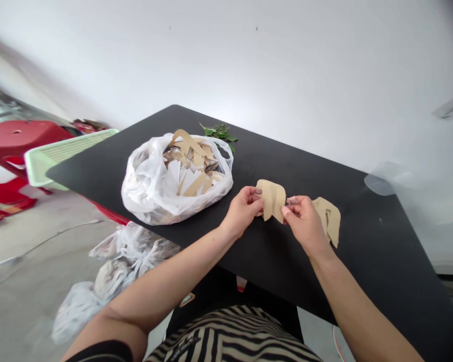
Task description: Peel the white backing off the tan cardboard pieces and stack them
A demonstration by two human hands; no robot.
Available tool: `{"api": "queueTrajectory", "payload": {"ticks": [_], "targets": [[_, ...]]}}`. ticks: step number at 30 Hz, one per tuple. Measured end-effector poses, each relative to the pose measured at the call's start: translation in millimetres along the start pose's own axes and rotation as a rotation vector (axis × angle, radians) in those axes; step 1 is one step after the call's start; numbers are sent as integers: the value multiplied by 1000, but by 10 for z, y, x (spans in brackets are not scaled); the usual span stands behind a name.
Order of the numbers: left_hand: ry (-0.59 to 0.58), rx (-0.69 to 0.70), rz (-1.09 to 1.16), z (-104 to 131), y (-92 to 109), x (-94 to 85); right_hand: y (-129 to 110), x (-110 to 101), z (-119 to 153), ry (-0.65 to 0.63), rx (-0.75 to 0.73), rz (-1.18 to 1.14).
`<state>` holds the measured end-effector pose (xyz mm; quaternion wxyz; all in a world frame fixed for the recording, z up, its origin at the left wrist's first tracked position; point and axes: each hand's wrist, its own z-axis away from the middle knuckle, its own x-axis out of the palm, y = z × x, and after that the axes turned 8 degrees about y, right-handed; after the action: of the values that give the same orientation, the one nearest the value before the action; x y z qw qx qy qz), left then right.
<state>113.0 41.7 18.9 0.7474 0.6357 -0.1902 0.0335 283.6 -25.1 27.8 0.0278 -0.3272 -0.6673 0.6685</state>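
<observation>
Between my two hands, above the black table (287, 271), is a tan, curved cut piece (272, 196) that looks like paper or thin card. My left hand (246, 207) pinches its left edge with thumb and fingers. The right edge is gripped by my right hand (301, 217), its thumb lying on the front. Just beyond my right wrist lie more tan cut pieces (331, 218), stacked on the tabletop and partly hidden. To the left sits a white plastic bag (147, 193), its mouth open, filled with tan and white cut pieces (196, 168).
Green leaves (219, 132) lie behind the bag. A clear round plastic piece (379, 185) is at the table's far right edge. Left of the table are a pale green basket (38, 163) and a red stool (18, 141); tied plastic bags (115, 271) rest on the floor.
</observation>
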Motion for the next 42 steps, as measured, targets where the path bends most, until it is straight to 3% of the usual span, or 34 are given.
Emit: {"api": "queueTrajectory", "payload": {"ticks": [4,7,13,18,25,29,32,37,39,42], "targets": [[-8,187,-412,-306,-59,-124,81,130,-150,9,15,125],[-22,247,-550,-462,-59,-166,118,193,-248,-5,13,166],[-90,411,-917,-567,17,-109,163,211,-347,-28,-77,350],[-145,418,-1064,-597,13,-98,97,205,-325,-102,-160,580],[-158,445,-1106,-450,106,-227,14,36,-250,-37,-205,505],[-192,537,-1137,-309,152,-345,-42,-61,-203,-24,-342,457],[-230,596,-1184,-318,94,-387,-27,-34,-224,-68,-412,505],[-256,632,-1173,-392,6,-345,89,77,-343,-89,-404,515],[-241,663,-1163,-284,102,-344,28,72,-323,-80,-426,485],[-268,793,-1221,58,437,-447,-308,7,-130,-66,-515,400]]}}
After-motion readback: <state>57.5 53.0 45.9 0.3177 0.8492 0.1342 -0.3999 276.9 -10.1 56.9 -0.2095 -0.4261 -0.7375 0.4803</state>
